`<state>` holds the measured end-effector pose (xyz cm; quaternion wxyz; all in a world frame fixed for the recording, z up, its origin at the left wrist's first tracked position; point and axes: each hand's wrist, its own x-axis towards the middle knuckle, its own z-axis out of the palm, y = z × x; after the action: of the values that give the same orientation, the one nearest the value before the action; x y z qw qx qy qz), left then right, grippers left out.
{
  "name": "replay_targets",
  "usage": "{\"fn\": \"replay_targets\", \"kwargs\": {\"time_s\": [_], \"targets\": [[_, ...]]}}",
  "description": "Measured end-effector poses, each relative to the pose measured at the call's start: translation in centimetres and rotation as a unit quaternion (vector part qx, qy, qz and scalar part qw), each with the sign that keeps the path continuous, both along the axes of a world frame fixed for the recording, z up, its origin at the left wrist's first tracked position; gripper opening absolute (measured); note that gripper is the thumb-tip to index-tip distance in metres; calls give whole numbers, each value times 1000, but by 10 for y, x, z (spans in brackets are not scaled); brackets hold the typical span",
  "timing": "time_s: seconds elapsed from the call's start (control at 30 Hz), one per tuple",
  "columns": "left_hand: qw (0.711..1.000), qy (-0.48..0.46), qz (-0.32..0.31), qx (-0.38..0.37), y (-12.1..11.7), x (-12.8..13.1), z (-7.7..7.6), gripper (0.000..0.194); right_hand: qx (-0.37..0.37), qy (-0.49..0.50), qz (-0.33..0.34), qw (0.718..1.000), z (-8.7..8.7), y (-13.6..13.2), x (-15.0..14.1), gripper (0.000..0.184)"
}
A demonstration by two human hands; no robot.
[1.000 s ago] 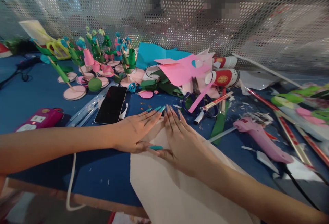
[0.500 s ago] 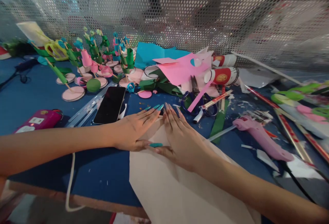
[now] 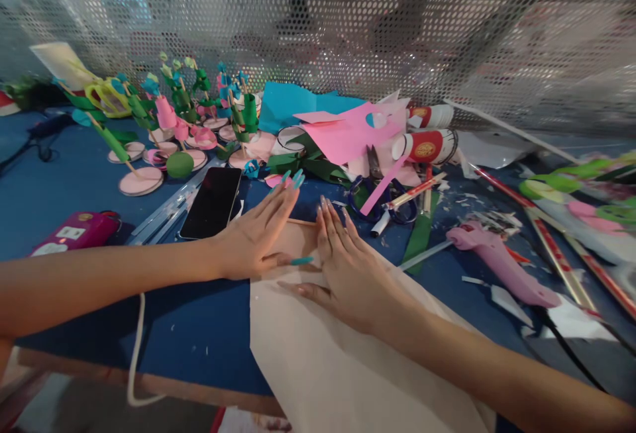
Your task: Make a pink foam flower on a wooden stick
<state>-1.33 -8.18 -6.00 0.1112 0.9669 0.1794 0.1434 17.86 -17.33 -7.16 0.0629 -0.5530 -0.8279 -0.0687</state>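
Stretching lengthwise from centre toward lower right, plain pale paper (image 3: 362,373) lies under the right hand (image 3: 350,274), straight-fingered like the left hand (image 3: 251,238), both gripping nothing.

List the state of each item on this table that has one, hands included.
Left hand: open, fingers extended
Right hand: open, laid on the pale sheet
Pale sheet: spread out
Phone: screen dark
Front red-and-white cup: on its side
Pink paper: cut, with a hole
Glue gun: lying down, glue stick protruding
Scissors: lying down, blade opening unclear
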Motion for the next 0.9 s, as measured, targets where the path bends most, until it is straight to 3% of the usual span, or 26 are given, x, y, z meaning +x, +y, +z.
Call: {"fn": "replay_targets", "kwargs": {"time_s": [0.1,0.23,0.37,0.5,0.63,0.77,0.9], "targets": [[999,-33,24,-7,3,0,-3,85,54,42,-23,997,-2,-1,-1,108],[998,-47,9,-38,4,-1,-7,84,108,100,-41,988,-7,-3,-1,114],[997,-68,14,-36,4,-2,-8,74,142,141,-28,979,-6,0,-2,110],[994,-92,33,-45,11,2,-5,70,179,166,-9,970,14,6,2,76],[991,11,59,-121,24,10,4,71,164,160,-105,968,42,1,25,30],[977,106,64,-173,31,16,21,57,99,90,-188,973,44,-19,56,23],[980,70,37,-182,34,16,35,36,56,23,-185,981,24,-35,85,27]]}}
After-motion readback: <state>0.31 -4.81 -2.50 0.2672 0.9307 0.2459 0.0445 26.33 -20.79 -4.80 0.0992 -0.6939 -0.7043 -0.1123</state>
